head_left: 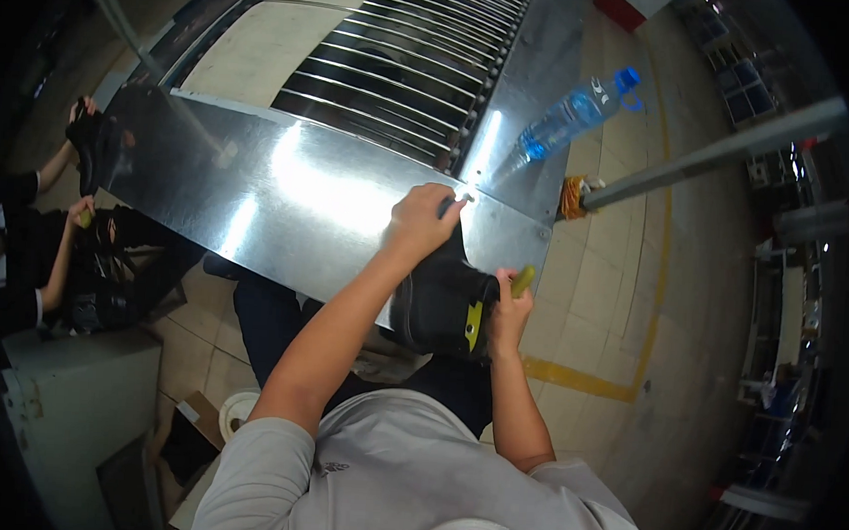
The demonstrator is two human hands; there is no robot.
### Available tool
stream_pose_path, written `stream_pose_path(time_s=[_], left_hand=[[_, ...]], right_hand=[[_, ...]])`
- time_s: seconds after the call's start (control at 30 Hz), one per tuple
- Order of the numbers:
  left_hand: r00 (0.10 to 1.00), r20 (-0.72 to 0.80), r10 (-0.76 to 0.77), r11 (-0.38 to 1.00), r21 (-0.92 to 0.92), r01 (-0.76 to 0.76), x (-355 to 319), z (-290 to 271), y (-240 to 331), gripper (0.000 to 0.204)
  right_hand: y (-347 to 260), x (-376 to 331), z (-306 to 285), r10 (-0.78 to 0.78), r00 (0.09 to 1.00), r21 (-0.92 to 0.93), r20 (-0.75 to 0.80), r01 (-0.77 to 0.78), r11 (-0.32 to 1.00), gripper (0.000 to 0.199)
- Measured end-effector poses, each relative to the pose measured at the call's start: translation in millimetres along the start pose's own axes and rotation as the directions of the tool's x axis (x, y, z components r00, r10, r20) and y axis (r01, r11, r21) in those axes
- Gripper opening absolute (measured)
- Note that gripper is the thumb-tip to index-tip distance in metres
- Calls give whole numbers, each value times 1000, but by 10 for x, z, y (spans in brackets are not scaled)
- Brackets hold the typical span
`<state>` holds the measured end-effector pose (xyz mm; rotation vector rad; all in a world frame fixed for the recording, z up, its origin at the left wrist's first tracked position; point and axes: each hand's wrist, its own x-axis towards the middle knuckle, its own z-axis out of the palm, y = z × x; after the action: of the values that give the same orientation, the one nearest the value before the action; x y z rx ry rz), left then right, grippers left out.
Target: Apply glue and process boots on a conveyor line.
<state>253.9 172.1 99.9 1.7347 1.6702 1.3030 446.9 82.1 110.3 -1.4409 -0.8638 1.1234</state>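
Observation:
A black boot with a yellow-green strip lies over the near edge of the metal table, partly against my lap. My left hand is closed around its far, narrow end, with a bit of dark material showing between the fingers. On the boot's right side my right hand is wrapped round a yellow-green handle, held beside the dark opening. The working end of this handled tool is hidden, so its kind does not show.
The shiny metal table has a roller conveyor behind it. A blue-capped plastic bottle lies on the right part. A metal post stands right. At left, a co-worker's hands hold another black boot and a yellow-green handle.

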Motion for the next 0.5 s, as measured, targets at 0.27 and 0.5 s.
stream_pose_path(time_s=[0.27, 0.5], left_hand=[[1000, -22, -7, 791, -611, -8, -1941, -643, 345, 107], [991, 135, -22, 1000, -7, 23, -1554, -636, 649, 85]], right_hand=[[334, 83, -17, -80, 993, -85, 81, 87, 993, 21], [375, 54, -102, -174, 975, 40, 137, 170, 985, 23]])
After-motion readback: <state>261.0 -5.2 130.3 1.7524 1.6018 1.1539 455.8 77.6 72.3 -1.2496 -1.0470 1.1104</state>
